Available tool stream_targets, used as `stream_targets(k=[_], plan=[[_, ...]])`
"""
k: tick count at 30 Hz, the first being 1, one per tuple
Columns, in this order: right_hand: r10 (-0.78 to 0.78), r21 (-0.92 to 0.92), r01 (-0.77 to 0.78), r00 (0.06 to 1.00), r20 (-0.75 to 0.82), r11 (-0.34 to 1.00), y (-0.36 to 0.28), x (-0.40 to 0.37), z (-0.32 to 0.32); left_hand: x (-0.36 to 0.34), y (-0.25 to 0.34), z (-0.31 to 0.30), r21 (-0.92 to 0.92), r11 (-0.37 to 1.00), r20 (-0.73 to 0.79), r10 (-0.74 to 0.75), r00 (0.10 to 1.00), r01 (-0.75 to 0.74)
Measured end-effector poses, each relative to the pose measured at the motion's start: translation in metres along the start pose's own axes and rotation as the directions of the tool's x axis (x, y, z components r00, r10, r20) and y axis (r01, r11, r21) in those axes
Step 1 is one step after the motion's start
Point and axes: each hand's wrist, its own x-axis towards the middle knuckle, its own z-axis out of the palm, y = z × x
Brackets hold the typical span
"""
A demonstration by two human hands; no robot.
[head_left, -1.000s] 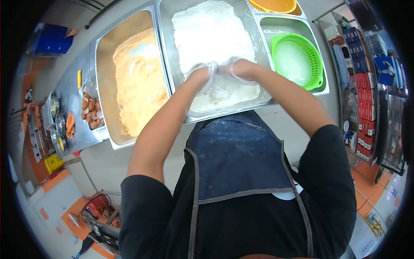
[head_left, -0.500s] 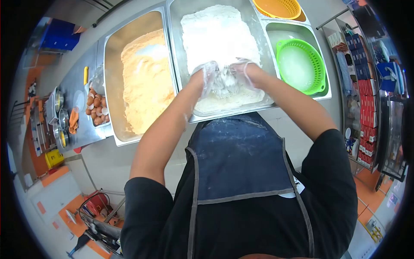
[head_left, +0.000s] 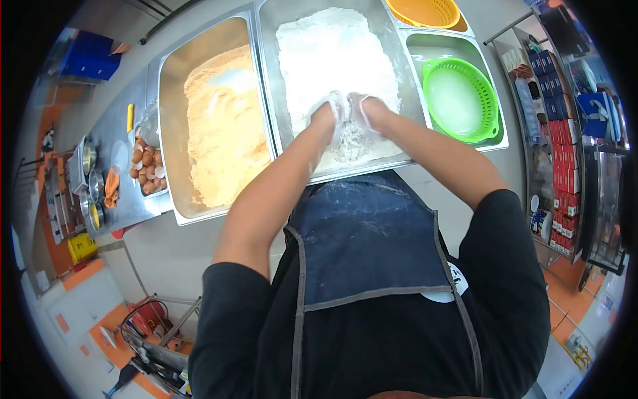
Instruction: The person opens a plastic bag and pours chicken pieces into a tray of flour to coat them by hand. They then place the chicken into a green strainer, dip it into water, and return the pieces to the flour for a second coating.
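Nearest, a flour-dusted denim apron (head_left: 365, 246) hangs just below the near rim of the middle pan (head_left: 359, 171). Over that rim, the left hand (head_left: 327, 114) and right hand (head_left: 367, 110), both in thin clear gloves, meet knuckle to knuckle and press down on a lumpy clump (head_left: 349, 145) at the near end of the white flour (head_left: 332, 53). This looks like coating work. The fingers curl under, so I cannot tell whether either grip closes on a piece. A next move would call for loose flour falling back inside the pan.

Left of the middle pan sits a pan of yellow breading (head_left: 222, 126). Farther left, eggs (head_left: 147, 169) rest on the steel surface (head_left: 133, 206). To the right is a green colander (head_left: 460, 100), and beyond it an orange colander (head_left: 422, 10). Nothing blocks the hands.
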Motion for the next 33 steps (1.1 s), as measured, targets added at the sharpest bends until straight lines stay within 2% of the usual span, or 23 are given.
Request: stream_targets(k=[2,4,5,6,7,8,9,10,12,14,16,17,18,19,20,21,23,25,26,28,29,31,33], plan=[[-0.016,-0.066,0.017,1.000,0.005,0.998,-0.042,-0.032,0.001,-0.011,0.024,-0.011,0.105,0.993,-0.001,-0.056,0.998,0.056],[-0.033,-0.131,0.032,0.999,-0.007,0.991,-0.060,-0.027,-0.006,-0.023,0.039,-0.022,0.281,0.959,0.179,-0.010,0.984,-0.041],[-0.056,-0.198,0.051,0.998,-0.022,0.979,-0.068,-0.023,-0.009,-0.011,0.037,-0.019,0.366,0.928,0.048,0.053,0.997,-0.067],[-0.051,-0.195,0.045,0.998,-0.026,0.980,-0.076,-0.019,-0.010,-0.004,0.043,-0.018,0.369,0.927,0.051,0.047,0.998,-0.062],[-0.089,-0.441,0.078,0.996,-0.004,0.894,-0.084,-0.014,-0.008,0.001,0.048,-0.018,0.559,0.819,0.079,0.105,0.991,-0.131],[-0.123,-0.658,0.113,0.992,0.031,0.745,-0.087,-0.011,-0.003,0.005,0.053,-0.018,0.719,0.667,0.118,0.160,0.980,-0.196],[-0.283,-0.750,0.219,0.958,0.045,0.624,-0.072,-0.005,0.001,0.020,0.039,-0.019,0.719,0.667,0.118,0.162,0.980,-0.197],[-0.287,-0.753,0.223,0.957,0.048,0.619,-0.059,0.010,-0.003,0.043,0.013,-0.022,0.665,0.676,0.227,0.223,0.948,-0.318],[-0.055,-0.927,0.374,0.925,0.376,-0.038,-0.023,0.042,-0.014,0.053,-0.014,-0.022,0.601,0.679,0.336,0.264,0.904,-0.421],[0.036,-0.929,0.369,0.929,0.368,-0.013,-0.008,0.032,-0.003,0.038,-0.028,-0.026,0.484,0.845,0.318,0.071,0.945,-0.227],[0.005,-0.844,0.125,0.989,0.149,0.521,-0.006,-0.008,0.010,0.020,-0.036,-0.020,0.357,0.925,0.283,0.025,0.959,-0.129],[-0.001,-0.843,0.121,0.990,0.142,0.524,0.001,0.001,0.007,0.016,-0.036,-0.015,0.213,0.976,0.257,-0.024,0.966,-0.033],[0.146,-0.619,-0.078,0.988,0.059,0.781,0.019,0.018,0.001,0.019,-0.039,-0.012,0.216,0.976,0.265,-0.025,0.964,-0.035],[0.304,-0.310,-0.279,0.952,0.036,0.909,0.018,0.021,0.002,0.026,-0.042,-0.010,0.037,0.997,0.248,-0.075,0.966,0.068],[0.299,-0.315,-0.273,0.954,0.034,0.909,0.013,0.024,-0.005,0.034,-0.044,-0.010,-0.149,0.976,0.238,-0.123,0.963,0.161],[0.206,-0.235,-0.183,0.975,0.079,0.955,-0.008,0.007,-0.004,0.026,-0.034,-0.014,-0.150,0.975,0.238,-0.127,0.963,0.166],[0.121,-0.141,-0.104,0.985,0.120,0.985,-0.034,-0.026,-0.001,-0.002,-0.003,-0.027,0.111,0.989,0.194,-0.122,0.973,0.102],[-0.055,-0.214,0.090,0.985,0.166,0.973,-0.056,-0.044,-0.012,-0.022,0.016,-0.034,0.180,0.982,0.177,-0.092,0.980,0.060],[-0.056,-0.214,0.092,0.984,0.167,0.972,-0.060,-0.047,-0.015,-0.029,0.020,-0.037,0.199,0.979,0.176,-0.084,0.981,0.049],[0.156,-0.526,-0.226,0.972,-0.176,0.820,-0.065,-0.049,-0.019,-0.022,0.010,-0.034,0.169,0.985,0.165,-0.050,0.985,0.021],[0.156,-0.528,-0.225,0.972,-0.173,0.819,-0.053,-0.044,-0.022,-0.016,0.000,-0.026,0.126,0.992,0.152,-0.029,0.988,0.010],[0.228,-0.251,-0.228,0.973,-0.029,0.941,-0.009,-0.019,-0.029,0.002,-0.023,-0.007,0.016,1.000,0.115,0.018,0.993,-0.020],[0.211,-0.167,-0.206,0.977,0.013,0.964,0.006,0.001,-0.010,0.014,-0.038,0.006,-0.037,0.998,0.092,0.047,0.995,-0.044]])
